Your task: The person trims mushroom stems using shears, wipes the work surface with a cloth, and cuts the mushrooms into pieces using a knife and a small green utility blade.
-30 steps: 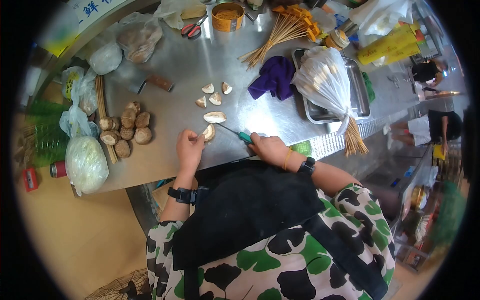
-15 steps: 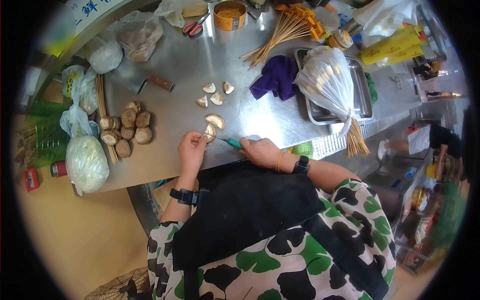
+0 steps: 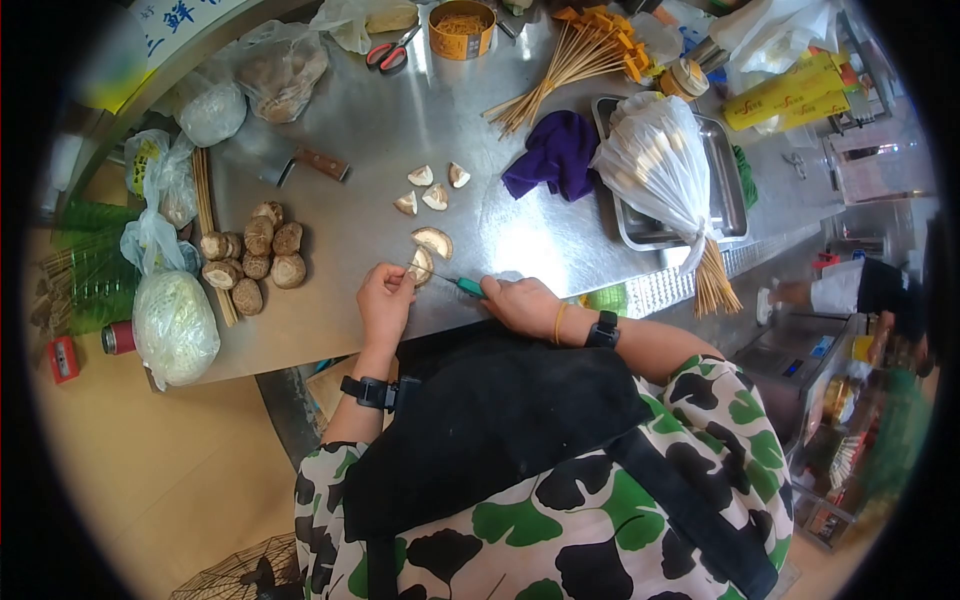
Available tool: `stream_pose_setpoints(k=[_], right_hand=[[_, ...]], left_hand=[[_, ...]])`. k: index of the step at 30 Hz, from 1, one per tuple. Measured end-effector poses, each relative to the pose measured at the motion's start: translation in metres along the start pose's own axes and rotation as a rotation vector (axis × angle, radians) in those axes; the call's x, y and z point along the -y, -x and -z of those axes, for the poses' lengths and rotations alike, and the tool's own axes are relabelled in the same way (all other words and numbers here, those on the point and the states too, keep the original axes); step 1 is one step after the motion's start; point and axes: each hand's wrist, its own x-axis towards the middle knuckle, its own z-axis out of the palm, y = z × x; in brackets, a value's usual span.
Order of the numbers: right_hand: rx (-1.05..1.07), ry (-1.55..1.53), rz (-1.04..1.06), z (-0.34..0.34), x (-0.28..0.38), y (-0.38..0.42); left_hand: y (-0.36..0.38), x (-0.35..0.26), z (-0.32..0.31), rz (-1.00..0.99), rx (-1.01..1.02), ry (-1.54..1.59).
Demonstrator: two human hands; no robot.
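Right hand closed round green-handled knife, blade over near mushroom piece; left hand pinched that piece's edge on the steel table. Hands apart. Just beyond lay another mushroom slice, then four small wedges; farther, red-handled scissors.
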Motion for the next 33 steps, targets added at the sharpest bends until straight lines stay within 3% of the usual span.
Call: stream_pose_setpoints(k=[10,16,19,22,25,28,31,33], right_hand=[[0.08,0.048,-0.051,-0.012,0.003,-0.008],[0.099,0.019,-0.058,0.004,-0.014,0.022],[0.08,0.01,-0.064,0.008,-0.021,0.036],[-0.002,-0.007,-0.105,0.009,-0.029,0.05],[-0.083,-0.038,-0.132,0.013,-0.033,0.064],[-0.144,-0.098,-0.176,0.003,-0.043,0.078],[-0.219,-0.18,-0.189,-0.008,-0.064,0.076],[-0.277,-0.149,-0.204,-0.004,-0.059,0.081]], left_hand=[[-0.001,0.008,-0.003,-0.072,-0.023,-0.095],[-0.004,0.009,0.004,0.028,0.016,0.021],[-0.004,-0.002,0.008,-0.051,-0.019,-0.077],[0.006,-0.036,-0.003,-0.349,-0.023,-0.53],[0.004,-0.048,-0.012,-0.457,0.017,-0.809],[-0.004,-0.028,-0.007,-0.609,0.008,-0.711],[-0.024,-0.037,-0.004,-0.571,0.038,-0.641],[-0.038,-0.048,0.001,-0.531,-0.061,-0.667]])
